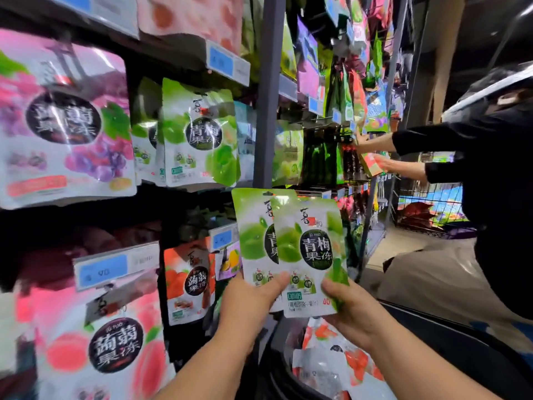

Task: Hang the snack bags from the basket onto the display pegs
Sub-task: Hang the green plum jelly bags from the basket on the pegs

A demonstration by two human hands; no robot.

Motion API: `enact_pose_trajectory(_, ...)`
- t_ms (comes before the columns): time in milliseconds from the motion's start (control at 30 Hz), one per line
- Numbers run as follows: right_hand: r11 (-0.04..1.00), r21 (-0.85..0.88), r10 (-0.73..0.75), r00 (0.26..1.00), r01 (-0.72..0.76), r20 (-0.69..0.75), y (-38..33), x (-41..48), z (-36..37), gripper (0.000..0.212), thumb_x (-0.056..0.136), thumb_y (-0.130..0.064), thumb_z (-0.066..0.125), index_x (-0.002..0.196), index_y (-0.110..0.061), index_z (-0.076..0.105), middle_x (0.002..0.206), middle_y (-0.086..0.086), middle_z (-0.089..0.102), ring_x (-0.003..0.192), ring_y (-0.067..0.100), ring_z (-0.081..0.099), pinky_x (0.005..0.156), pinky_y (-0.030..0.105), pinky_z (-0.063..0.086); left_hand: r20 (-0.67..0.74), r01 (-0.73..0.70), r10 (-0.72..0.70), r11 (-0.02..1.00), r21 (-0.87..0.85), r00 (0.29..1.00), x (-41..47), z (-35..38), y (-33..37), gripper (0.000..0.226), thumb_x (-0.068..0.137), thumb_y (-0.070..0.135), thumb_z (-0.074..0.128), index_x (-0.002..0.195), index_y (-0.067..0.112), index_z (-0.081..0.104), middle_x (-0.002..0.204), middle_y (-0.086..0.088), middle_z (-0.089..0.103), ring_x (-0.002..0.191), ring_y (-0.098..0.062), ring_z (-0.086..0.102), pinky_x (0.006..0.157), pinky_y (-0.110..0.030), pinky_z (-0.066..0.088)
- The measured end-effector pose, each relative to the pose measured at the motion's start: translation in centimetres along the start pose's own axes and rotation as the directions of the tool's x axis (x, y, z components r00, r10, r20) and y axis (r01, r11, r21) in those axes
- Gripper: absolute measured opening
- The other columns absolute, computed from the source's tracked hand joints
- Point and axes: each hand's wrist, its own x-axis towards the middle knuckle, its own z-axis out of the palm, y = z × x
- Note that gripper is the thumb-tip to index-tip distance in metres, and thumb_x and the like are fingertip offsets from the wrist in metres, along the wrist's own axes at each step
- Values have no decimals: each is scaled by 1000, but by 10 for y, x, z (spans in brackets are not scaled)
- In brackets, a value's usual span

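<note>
Nearest the lens, holds two green snack bags upright and fanned in front of the display. Left hand [245,304] grips the bottom edge of the rear green bag [251,235], thumb laid across its front, fingers hidden behind. Right hand [354,310] grips the lower right corner of the front green bag [311,255], thumb on the face, fingers curled behind. Front bag overlapping the right half of the rear one; both tops up in the air, lower than the hanging row.

Below the hands, dark basket [450,339], with red-and-white bags [340,365] lying loose inside.

Up and left of the held pair, matching green bags [199,134] hanging on the display, more of the same just behind to the left. Further left, large purple grape bag [63,122], blurred. Under it, pink peach bag [115,345] and a smaller orange-red bag [187,284], with blue-and-white price tags [103,269] in front.

At right, another person in a black sleeve [467,140], both hands reaching at the far shelves. Beyond, wire cart [427,209] on the floor.
</note>
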Motion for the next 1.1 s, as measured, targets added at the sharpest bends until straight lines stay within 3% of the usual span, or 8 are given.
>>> enact_pose_trajectory(67, 999, -43, -4, 997, 8, 75, -3, 5, 10, 77, 32, -12, 99, 105, -7, 75, 108, 21, 73, 88, 32, 74, 61, 38, 60, -27, -15, 16, 999, 29, 1000, 2, -11, 8, 18, 73, 28, 85, 87, 29, 73, 86, 18, 75, 88, -9, 71, 84, -33, 54)
enact_pose_trajectory(200, 997, -29, -74, 990, 77, 116, -8, 36, 32, 61, 63, 5, 71, 123, 0, 59, 109, 26, 71, 88, 37, 73, 61, 40, 60, -110, -33, 41, 997, 71, 993, 12, -32, 26, 18, 71, 29, 86, 84, 30, 74, 80, 21, 74, 87, -7, 71, 80, -29, 55)
enact_pose_trajectory(267, 994, -38, -99, 989, 104, 109, -14, 58, 47, 71, 62, 6, 83, 127, 0, 57, 114, 28, 69, 94, 41, 71, 67, 43, 60, -173, -62, 74, 995, 74, 982, 18, -45, 43, 18, 70, 27, 87, 80, 31, 72, 75, 26, 72, 81, 2, 69, 66, -12, 48)
enact_pose_trajectory(367, 990, -17, -138, 984, 141, 114, -25, 84, 72, 92, 50, -9, 95, 132, -4, 54, 119, 27, 67, 103, 45, 68, 79, 50, 58, -213, -91, 119, 986, 139, 970, 26, -62, 70, 18, 70, 31, 85, 83, 26, 73, 72, 23, 72, 67, 7, 65, 55, -9, 41)
enact_pose_trajectory(500, 980, 60, -197, 966, 189, 167, -43, 102, 100, 42, 74, 1, 70, 115, -6, 63, 107, 24, 72, 87, 38, 73, 65, 42, 61, -268, -141, 186, 974, 179, 945, 30, -78, 93, 18, 70, 27, 86, 81, 28, 72, 70, 26, 70, 61, 16, 60, 50, -4, 40)
enact_pose_trajectory(700, 960, 51, -281, 946, 276, 161, -64, 136, 132, 55, 73, -9, 77, 125, -7, 58, 113, 19, 71, 97, 36, 72, 74, 44, 62, -371, -126, 204, 967, 223, 906, 31, -95, 109, 21, 68, 38, 85, 75, 34, 65, 60, 40, 60, 72, 14, 54, 52, -5, 38)
enact_pose_trajectory(1000, 965, 29, -261, 955, 259, 139, -84, 155, 164, 47, 72, -21, 72, 117, -8, 61, 106, 12, 75, 87, 24, 74, 62, 35, 60, -447, -119, 210, 967, 223, 870, 31, -98, 115, 20, 70, 36, 84, 82, 27, 72, 74, 16, 73, 78, -4, 66, 63, -21, 45)
enact_pose_trajectory(1100, 968, 26, -252, 962, 250, 111, -87, 155, 168, 45, 73, -24, 73, 115, -11, 63, 104, 10, 76, 84, 23, 72, 70, 35, 58, -465, -118, 220, 964, 240, 857, 29, -98, 117, 21, 69, 41, 83, 81, 28, 72, 75, 14, 74, 78, -11, 68, 70, -31, 53)
